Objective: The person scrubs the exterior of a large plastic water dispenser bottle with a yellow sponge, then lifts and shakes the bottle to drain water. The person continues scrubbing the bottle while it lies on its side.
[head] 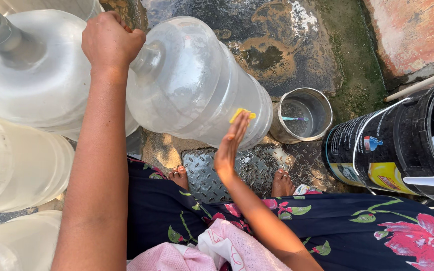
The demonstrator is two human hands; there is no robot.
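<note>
Hands: left grips clear jug; right presses yellow sponge.

You get 1 view only, from the head camera. It looks steeply down, close over your hands and feet.

Clear water jugs crowd nine o'clock; a steel pot and black bucket block three o'clock; wet ground at twelve lies open.
</note>
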